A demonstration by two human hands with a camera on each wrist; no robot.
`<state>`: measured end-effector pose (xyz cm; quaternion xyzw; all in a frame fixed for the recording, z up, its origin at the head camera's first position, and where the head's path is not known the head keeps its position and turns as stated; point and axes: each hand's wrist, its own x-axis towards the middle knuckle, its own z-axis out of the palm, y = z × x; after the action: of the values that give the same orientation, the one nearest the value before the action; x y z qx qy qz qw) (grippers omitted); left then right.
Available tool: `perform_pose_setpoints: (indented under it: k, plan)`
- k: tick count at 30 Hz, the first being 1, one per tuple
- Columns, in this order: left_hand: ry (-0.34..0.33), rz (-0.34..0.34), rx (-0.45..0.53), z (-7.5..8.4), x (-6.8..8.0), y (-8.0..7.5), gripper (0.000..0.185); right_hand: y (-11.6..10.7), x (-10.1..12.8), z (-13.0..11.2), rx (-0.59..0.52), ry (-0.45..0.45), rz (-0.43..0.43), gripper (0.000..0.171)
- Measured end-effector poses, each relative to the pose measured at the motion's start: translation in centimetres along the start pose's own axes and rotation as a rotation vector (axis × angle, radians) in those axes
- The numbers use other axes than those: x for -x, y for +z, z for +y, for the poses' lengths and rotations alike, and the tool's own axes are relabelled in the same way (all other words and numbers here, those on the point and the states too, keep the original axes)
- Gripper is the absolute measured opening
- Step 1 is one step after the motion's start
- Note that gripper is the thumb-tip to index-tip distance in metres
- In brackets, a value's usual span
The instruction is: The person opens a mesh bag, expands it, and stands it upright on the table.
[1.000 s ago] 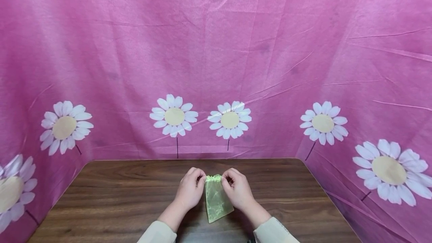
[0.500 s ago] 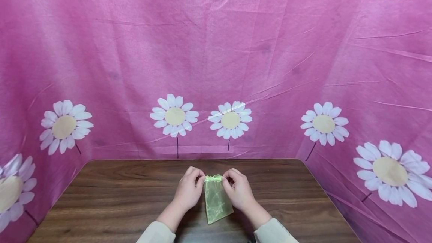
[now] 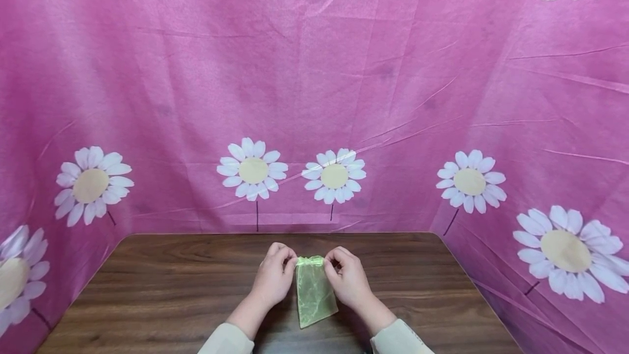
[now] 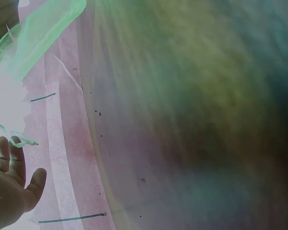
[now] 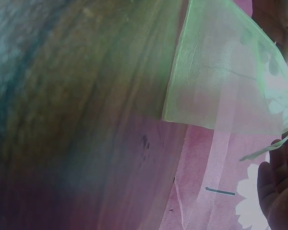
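A small sheer green pouch [image 3: 313,291] hangs just above the dark wooden table [image 3: 162,288], near its front edge. My left hand [image 3: 276,277] pinches the pouch's gathered top from the left, and my right hand [image 3: 345,278] pinches it from the right. The pouch looks empty and see-through. In the right wrist view the green pouch [image 5: 221,81] fills the upper right, with fingers [image 5: 278,191] at the edge. In the left wrist view a strip of the green fabric [image 4: 43,28] shows at the top left, with fingers [image 4: 12,187] below.
Pink cloth with white daisies [image 3: 253,169] walls in the table at the back and on both sides. The right cloth wall [image 3: 540,206] slopes in beside the table's right edge. Bare wood lies left and right of my hands.
Both hands and the pouch have shifted very slightly to the left; the grip on the top looks unchanged.
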<state>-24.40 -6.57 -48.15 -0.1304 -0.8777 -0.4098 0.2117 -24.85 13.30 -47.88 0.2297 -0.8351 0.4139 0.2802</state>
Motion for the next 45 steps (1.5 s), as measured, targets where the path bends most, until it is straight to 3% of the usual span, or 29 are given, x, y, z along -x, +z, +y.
perform_pose_setpoints:
  k: [6, 29, 45]
  plan:
    - [0.004, -0.002, -0.011, -0.4, 0.1, 0.1, 0.011, 0.0, 0.1, -0.2, -0.006, 0.015, -0.006, 0.023]
    - [-0.002, -0.005, -0.004, -0.5, -0.2, -0.5, 0.012, -0.5, -0.4, 0.3, 0.006, -0.084, 0.024, 0.022]
    - [0.015, 0.005, -0.017, -0.4, 0.1, -0.8, 0.012, -1.5, -0.5, -0.2, 0.003, -0.057, 0.015, 0.024]
